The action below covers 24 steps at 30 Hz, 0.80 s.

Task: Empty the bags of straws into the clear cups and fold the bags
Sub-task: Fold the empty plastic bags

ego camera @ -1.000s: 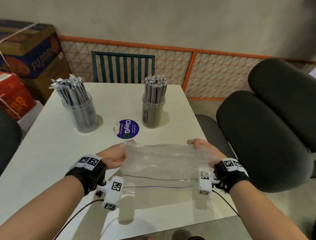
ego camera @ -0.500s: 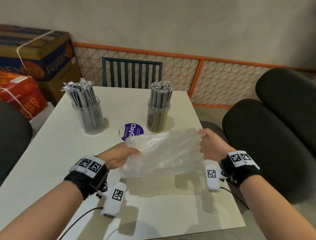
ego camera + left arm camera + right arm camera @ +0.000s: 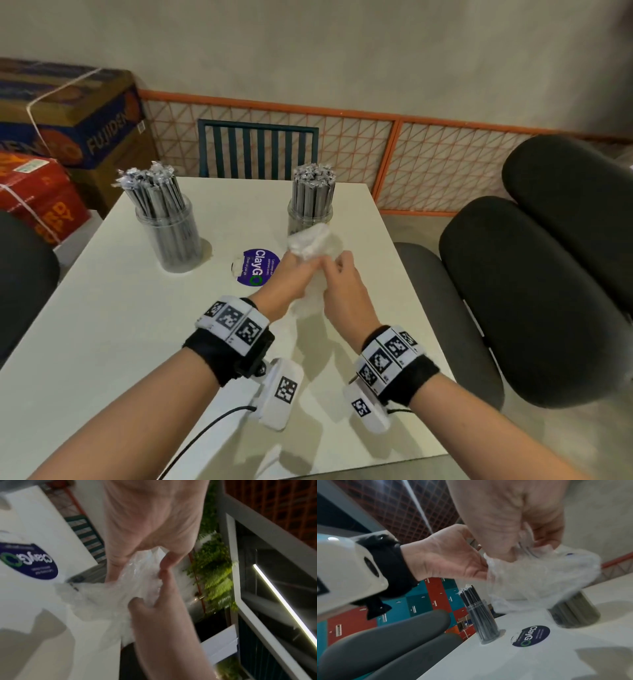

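Using the round purple ClayGo sticker (image 3: 257, 266) on the white table (image 3: 113, 329) as the anchor: off to its left, a bit toward the far edge, stands a clear cup (image 3: 170, 236) packed with wrapped straws (image 3: 152, 192) that fan out at the top. Just right of the sticker, the left hand (image 3: 289, 279) has its fingers curled round a crumpled clear plastic bag (image 3: 310, 245), so it's definitely gripping it, not just touching. The bag is bunched up and lifted off the table, its puffy top end sitting right of the sticker and in front of the second cup. Right beside it the right hand (image 3: 340, 284) pinches the same bag, thumb and fingers closed on the plastic, and the two hands are basically touching each other with the bag squeezed between them. The wrist views are kinda blurry but both show fingers clamped on the plastic (image 3: 120, 588), (image 3: 539, 574). Beyond the bag, to the sticker's far right, is the other clear cup (image 3: 310, 216), also full of upright straws (image 3: 313, 192). Further right, past the table edge, there are black padded chairs (image 3: 534, 294).
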Motion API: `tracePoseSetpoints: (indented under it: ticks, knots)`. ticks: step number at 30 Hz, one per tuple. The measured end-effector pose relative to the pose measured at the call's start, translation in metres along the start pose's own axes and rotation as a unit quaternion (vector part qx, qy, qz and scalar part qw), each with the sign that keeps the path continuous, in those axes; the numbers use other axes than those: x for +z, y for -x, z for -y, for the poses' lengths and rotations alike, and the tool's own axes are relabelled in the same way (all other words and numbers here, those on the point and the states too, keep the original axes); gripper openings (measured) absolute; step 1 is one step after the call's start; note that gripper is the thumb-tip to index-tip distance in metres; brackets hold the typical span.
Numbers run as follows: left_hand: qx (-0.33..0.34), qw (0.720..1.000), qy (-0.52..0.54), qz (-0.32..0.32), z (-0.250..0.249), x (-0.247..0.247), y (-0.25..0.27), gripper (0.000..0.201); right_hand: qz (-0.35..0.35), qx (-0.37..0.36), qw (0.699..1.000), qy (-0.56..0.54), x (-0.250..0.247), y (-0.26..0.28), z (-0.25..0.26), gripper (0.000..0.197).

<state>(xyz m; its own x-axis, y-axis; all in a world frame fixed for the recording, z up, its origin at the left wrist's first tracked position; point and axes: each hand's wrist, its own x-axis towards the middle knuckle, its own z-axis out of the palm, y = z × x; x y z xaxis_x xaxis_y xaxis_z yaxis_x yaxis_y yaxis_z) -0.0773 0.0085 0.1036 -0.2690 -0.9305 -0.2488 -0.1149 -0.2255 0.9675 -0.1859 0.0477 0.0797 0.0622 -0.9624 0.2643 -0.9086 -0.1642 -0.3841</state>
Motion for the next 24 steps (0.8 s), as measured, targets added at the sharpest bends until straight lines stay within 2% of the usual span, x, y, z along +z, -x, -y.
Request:
tracePoseSetpoints:
  ticks: [1, 3, 5, 7, 8, 10, 11, 12, 15, 17, 19, 21, 24]
  knots:
    - [-0.012, 0.998, 0.055, 0.012, -0.003, 0.000, 0.001, 0.041, 0.006, -0.026, 1.000, -0.007, 0.003, 0.002, -0.002, 0.048]
    - [0.031, 0.998, 0.054, -0.027, -0.006, 0.001, 0.002, 0.053, 0.026, -0.089, 0.995, -0.044, 0.008, 0.004, -0.007, 0.049]
    - [0.093, 0.988, 0.049, -0.115, -0.002, 0.002, -0.002, 0.036, 0.047, -0.119, 0.982, -0.138, 0.005, 0.007, -0.010, 0.042]
    - [0.098, 0.976, 0.105, -0.165, -0.003, 0.002, -0.001, 0.006, 0.043, -0.049, 0.965, -0.254, -0.004, 0.007, -0.008, 0.037]
    - [0.094, 0.972, 0.142, -0.162, -0.005, 0.003, 0.001, 0.008, 0.025, 0.015, 0.950, -0.311, -0.006, 0.006, -0.007, 0.038]
    - [0.101, 0.965, 0.214, -0.114, -0.009, 0.006, 0.004, 0.012, -0.007, 0.146, 0.899, -0.414, -0.009, 0.000, -0.004, 0.054]
    - [0.108, 0.962, 0.230, -0.098, -0.011, 0.007, 0.006, 0.014, -0.007, 0.183, 0.876, -0.446, -0.010, -0.002, 0.000, 0.063]
    - [0.107, 0.964, 0.223, -0.094, -0.014, 0.007, 0.008, 0.017, -0.003, 0.201, 0.852, -0.483, -0.011, -0.004, 0.004, 0.061]
    - [0.066, 0.966, 0.196, -0.154, -0.017, 0.005, 0.005, 0.030, -0.006, 0.214, 0.747, -0.630, -0.022, -0.013, 0.020, 0.027]
    - [0.036, 0.967, 0.171, -0.188, -0.018, 0.000, 0.002, 0.035, -0.007, 0.199, 0.702, -0.684, -0.033, -0.019, 0.029, 0.016]
    - [-0.004, 0.972, 0.163, -0.167, -0.019, -0.007, 0.003, 0.036, 0.025, 0.179, 0.672, -0.719, -0.039, -0.025, 0.033, 0.021]
    - [-0.030, 0.985, 0.139, -0.094, -0.021, -0.017, 0.006, 0.035, 0.084, 0.153, 0.652, -0.738, -0.042, -0.028, 0.032, 0.044]
    - [0.021, 0.996, 0.050, 0.076, -0.024, -0.037, 0.020, 0.033, 0.179, 0.120, 0.668, -0.712, -0.043, -0.024, 0.035, 0.060]
